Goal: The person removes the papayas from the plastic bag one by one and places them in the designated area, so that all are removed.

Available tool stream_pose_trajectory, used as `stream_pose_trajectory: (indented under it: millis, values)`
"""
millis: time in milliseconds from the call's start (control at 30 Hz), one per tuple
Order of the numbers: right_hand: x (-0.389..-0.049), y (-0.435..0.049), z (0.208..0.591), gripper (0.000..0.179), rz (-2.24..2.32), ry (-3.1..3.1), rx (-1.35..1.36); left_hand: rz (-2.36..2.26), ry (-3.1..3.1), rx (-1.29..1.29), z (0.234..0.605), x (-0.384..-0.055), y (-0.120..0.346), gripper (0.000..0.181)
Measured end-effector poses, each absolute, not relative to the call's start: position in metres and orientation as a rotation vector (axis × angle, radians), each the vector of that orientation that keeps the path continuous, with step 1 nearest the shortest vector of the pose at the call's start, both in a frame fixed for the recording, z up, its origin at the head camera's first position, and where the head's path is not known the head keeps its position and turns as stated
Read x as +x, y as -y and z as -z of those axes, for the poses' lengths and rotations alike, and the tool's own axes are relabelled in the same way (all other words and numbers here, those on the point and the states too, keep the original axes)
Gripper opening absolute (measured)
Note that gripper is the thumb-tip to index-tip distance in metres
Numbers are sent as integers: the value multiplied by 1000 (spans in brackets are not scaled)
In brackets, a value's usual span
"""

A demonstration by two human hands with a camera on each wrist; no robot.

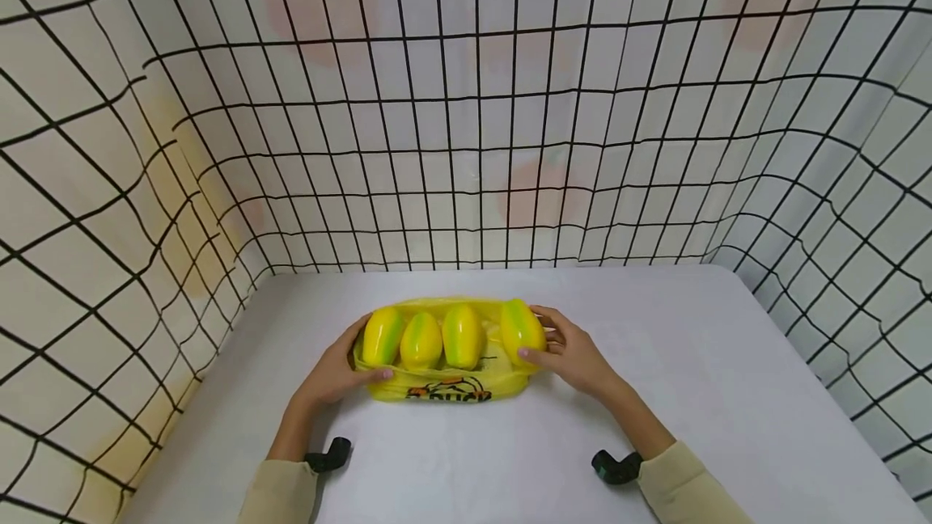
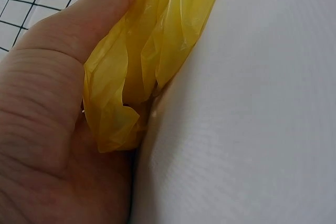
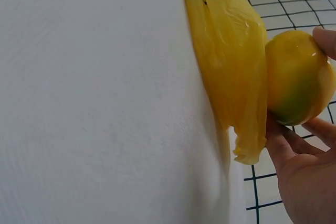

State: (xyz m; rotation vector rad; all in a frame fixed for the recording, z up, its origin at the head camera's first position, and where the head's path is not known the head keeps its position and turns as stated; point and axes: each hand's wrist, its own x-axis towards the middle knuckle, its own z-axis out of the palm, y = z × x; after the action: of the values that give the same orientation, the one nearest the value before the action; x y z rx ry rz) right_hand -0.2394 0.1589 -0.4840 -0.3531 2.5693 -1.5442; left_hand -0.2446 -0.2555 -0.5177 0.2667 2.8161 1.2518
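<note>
At the left end of the yellow bag [image 1: 502, 386], your left hand [image 1: 331, 373] grips the film, thumb over the near rim; the other fingers are mostly hidden behind it. The bag lies on its side on the counter [image 1: 466, 459], its mouth gaping upward. Next along, the first fruit [image 1: 383, 336], second fruit [image 1: 421, 340] and third fruit [image 1: 463, 336] sit close together in the mouth, then comes a gap. At the right end, your right hand [image 1: 578, 356] holds the last fruit [image 1: 523, 331].

The step in hand looks like handling that last fruit at the bag's edge; whether inward or outward, you cannot tell from here. Either way, the next move calls for keeping the rim spread on the left and the fruit clear of the film.

The last fruit lies between your right thumb, on its near side, and the fingers behind and below it, with the bag's edge just beside them.
</note>
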Motion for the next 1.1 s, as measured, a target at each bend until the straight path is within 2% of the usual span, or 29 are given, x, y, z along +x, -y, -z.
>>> stream_pose_trajectory:
  millis: [500,1100]
  values:
    - [-235,-193,473,75,1633,-2550,-443,-1262,-2804,225,515,-241,254,109]
    - [-236,-226,470,74,1529,-2657,-387,-1252,-2827,250,517,-242,256,110]
